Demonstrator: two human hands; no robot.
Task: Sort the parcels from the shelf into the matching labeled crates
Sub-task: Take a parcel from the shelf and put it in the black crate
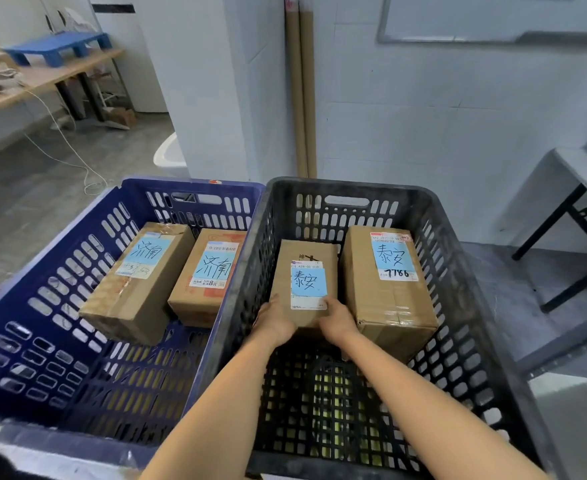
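A small cardboard parcel [304,268] with a blue handwritten label sits low inside the black crate [465,258]. My left hand [274,322] grips its near left corner and my right hand [337,318] grips its near right corner. Beside it on the right lies a larger parcel [387,306] carrying the same blue label. The blue crate [46,258] to the left holds two parcels with a different blue label, a long parcel [136,282] and a shorter parcel [205,275].
Both crates stand side by side before a white tiled wall. Two cardboard tubes [300,91] lean in the corner. A folding table [576,188] stands at the right, and a wooden bench [43,77] with a blue stool on it at the far left.
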